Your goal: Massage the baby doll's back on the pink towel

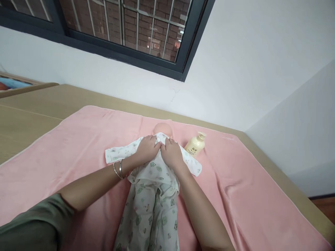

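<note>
A baby doll (162,129) lies on its back, its head away from me, in a white top (157,170) with small green prints. Its sleeves spread out to both sides. Matching trousers (146,205) cover the legs, which reach toward me. My left hand (148,150) rests on the left of the doll's chest, fingers laid over the cloth. On the right side of the chest lies my right hand (171,152) in the same way. The two thumbs meet at the middle, below the collar. Nothing shows inside either hand.
A pale yellow pump bottle (195,144) leans beside the doll's right-hand sleeve. Under everything is a pink blanket (78,146) with some folds, spread on a wooden surface (39,101). Behind stand a white wall (125,85) and a dark-framed window (104,50) with bars.
</note>
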Action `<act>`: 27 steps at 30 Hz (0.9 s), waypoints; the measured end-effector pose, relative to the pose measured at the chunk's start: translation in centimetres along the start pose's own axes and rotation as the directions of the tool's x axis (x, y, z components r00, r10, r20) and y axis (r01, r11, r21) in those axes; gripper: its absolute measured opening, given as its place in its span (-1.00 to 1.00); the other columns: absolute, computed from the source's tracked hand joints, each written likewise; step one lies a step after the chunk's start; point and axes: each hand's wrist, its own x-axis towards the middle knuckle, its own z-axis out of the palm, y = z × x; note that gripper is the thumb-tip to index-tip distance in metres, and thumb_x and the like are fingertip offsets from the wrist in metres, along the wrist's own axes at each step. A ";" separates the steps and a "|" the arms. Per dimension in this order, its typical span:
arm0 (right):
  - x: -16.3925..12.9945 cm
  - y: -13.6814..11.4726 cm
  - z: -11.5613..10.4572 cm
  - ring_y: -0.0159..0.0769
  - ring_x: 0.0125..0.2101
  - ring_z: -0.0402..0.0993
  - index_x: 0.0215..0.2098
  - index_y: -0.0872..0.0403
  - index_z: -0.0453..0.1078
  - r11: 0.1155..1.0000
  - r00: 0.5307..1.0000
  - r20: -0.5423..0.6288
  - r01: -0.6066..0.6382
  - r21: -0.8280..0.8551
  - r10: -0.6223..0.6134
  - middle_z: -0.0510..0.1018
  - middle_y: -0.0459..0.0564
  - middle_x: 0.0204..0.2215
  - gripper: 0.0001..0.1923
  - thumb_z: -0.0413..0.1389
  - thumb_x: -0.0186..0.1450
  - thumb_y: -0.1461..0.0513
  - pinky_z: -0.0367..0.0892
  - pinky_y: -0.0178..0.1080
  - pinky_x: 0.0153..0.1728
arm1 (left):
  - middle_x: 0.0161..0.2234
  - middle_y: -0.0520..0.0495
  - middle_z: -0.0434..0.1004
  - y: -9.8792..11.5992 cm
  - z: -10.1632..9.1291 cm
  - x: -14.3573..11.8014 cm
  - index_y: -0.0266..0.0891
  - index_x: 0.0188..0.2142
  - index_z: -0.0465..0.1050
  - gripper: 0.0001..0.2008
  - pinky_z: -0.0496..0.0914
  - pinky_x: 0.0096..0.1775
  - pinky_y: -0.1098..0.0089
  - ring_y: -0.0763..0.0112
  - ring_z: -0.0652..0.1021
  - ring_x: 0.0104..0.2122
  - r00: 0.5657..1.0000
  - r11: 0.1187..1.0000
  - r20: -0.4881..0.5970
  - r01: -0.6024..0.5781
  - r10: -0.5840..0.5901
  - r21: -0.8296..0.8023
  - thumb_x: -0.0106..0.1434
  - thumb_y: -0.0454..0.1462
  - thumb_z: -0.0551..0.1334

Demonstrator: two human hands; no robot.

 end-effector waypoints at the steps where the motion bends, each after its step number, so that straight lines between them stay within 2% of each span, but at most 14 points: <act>1: 0.0 -0.2 0.0 0.02 0.32 0.19 0.34 0.31 0.19 1.000 1.000 -0.022 -0.014 0.001 0.014 0.29 0.32 0.32 -0.43 -0.22 0.51 0.15 0.01 0.00 0.30 | -0.13 -0.30 0.59 -0.1 0.0 0.2 -0.30 -0.14 0.45 -0.68 0.40 0.02 0.12 0.05 0.56 -0.07 1.000 1.000 0.001 0.005 -0.005 -0.009 0.43 -0.17 0.00; 6: 0.7 -1.1 -0.2 0.04 0.22 0.31 0.27 0.25 0.29 0.998 0.994 -0.096 -0.054 -0.012 0.053 0.45 0.30 0.18 -0.48 -0.18 0.49 0.15 0.12 -0.04 0.20 | -0.09 -0.33 0.61 -1.2 0.2 1.5 -0.33 -0.12 0.48 -0.62 0.40 0.04 0.10 0.03 0.57 -0.04 1.000 0.998 0.028 -0.002 0.004 -0.062 0.44 -0.16 -0.04; 11: 2.4 -0.9 -0.5 0.08 0.15 0.38 0.26 0.26 0.29 0.996 0.997 -0.054 -0.065 -0.055 0.062 0.50 0.34 0.12 -0.45 -0.19 0.49 0.10 0.20 -0.03 0.12 | -0.02 -0.30 0.61 -2.0 0.4 2.7 -0.31 -0.05 0.49 -0.61 0.37 0.11 0.10 0.05 0.54 0.06 1.000 0.994 0.022 0.008 -0.005 -0.107 0.43 -0.15 -0.02; 15: 3.1 -0.4 -0.5 0.12 0.13 0.39 0.22 0.25 0.34 0.996 0.998 -0.018 -0.063 -0.059 0.062 0.50 0.35 0.11 -0.43 -0.18 0.48 0.05 0.23 -0.01 0.08 | -0.01 -0.27 0.60 -1.9 0.7 2.8 -0.28 -0.05 0.49 -0.64 0.37 0.12 0.11 0.06 0.54 0.05 1.000 0.995 0.002 0.021 -0.021 -0.101 0.42 -0.17 -0.01; 21: 3.0 0.5 0.1 0.09 0.06 0.44 0.12 0.24 0.43 0.998 0.996 -0.068 -0.059 -0.032 0.057 0.55 0.32 0.02 -0.45 -0.14 0.46 0.02 0.24 -0.05 0.03 | -0.05 -0.23 0.59 -1.6 0.6 2.3 -0.25 -0.03 0.46 -0.66 0.38 0.10 0.13 0.08 0.53 0.03 1.000 0.999 -0.024 0.009 -0.010 -0.042 0.44 -0.17 -0.01; 24: 3.1 1.0 0.3 0.05 0.06 0.44 0.09 0.22 0.45 0.999 0.994 -0.095 -0.048 -0.005 0.048 0.56 0.29 0.01 -0.46 -0.11 0.46 0.00 0.24 -0.08 0.04 | -0.08 -0.30 0.57 -1.0 0.2 1.3 -0.30 -0.03 0.46 -0.65 0.38 0.08 0.08 0.03 0.53 -0.01 0.999 0.999 -0.030 -0.033 0.034 0.040 0.45 -0.19 -0.03; 27: 3.0 1.5 0.2 -0.01 0.05 0.44 0.10 0.17 0.44 0.999 0.996 -0.083 -0.029 0.022 0.030 0.56 0.22 0.00 -0.50 -0.10 0.47 0.01 0.22 -0.12 0.06 | 0.00 -0.41 0.51 -0.3 0.0 -0.2 -0.38 0.06 0.41 -0.61 0.35 0.09 -0.01 -0.07 0.49 0.04 0.993 0.986 -0.074 -0.084 0.096 0.146 0.45 -0.19 -0.03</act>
